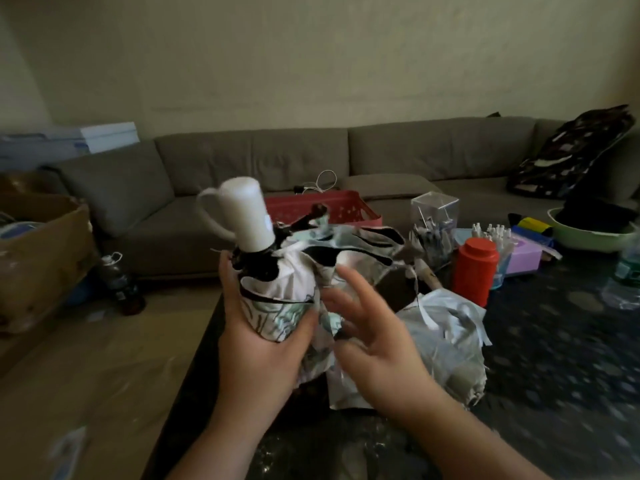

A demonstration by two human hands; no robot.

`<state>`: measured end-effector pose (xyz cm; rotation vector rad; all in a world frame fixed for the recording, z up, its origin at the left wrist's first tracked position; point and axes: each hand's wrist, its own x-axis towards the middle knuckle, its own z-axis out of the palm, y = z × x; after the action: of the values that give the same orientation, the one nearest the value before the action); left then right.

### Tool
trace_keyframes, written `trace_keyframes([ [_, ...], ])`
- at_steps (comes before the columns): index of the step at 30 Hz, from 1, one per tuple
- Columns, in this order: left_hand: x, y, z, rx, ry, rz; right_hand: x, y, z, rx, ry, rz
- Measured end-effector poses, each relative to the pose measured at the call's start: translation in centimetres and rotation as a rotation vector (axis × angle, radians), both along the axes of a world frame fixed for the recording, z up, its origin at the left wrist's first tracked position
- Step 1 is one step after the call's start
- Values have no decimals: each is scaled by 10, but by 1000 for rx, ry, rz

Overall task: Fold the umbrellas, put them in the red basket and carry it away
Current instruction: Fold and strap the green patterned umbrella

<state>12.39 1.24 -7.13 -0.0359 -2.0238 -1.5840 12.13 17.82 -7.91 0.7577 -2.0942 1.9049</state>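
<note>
White-handled umbrella [277, 296], patterned cloth bunched, gripped upright in left hand [263, 344].

basket [320, 206] behind umbrella [277, 299], canister [475, 271] to its right

You hold a patterned white folding umbrella [277, 299] upright, its white handle [247, 216] above your grip, canopy loose and bunched beside it. Beyond it, the red basket [322, 207] sits open.

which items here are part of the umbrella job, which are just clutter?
Job: patterned umbrella gripped by left hand; right hand; red basket; silvery umbrella.
Clutter: red canister, clear box, green bowl, cardboard box.
</note>
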Motion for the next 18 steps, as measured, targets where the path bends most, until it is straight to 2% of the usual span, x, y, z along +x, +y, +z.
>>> trace_keyframes([
  [3, 3, -4, 1, -121, 22, 24, -11, 6, 6, -116, 19, -288],
  [5, 4, -2, 0, -136, 23, 16, -13, 10, 9, -106, -7, -320],
  [7, 7, 3, 1, -98, 8, -48, -12, 10, 6, 1, -81, -239],
  [9, 12, 8, 6, 55, -66, -246, -8, 8, 4, 64, -185, -117],
  [11, 18, 11, 13, 340, -225, -512, -7, 8, 4, -88, -332, 72],
  [13, 18, 8, 13, 549, -370, -660, -3, 13, 7, -216, -403, 249],
  [15, 17, 5, 13, 516, -355, -685, 0, 17, 8, -332, -496, 358],
  [18, 16, 6, 17, 289, -200, -538, -3, 21, -1, -519, -649, 384],
])
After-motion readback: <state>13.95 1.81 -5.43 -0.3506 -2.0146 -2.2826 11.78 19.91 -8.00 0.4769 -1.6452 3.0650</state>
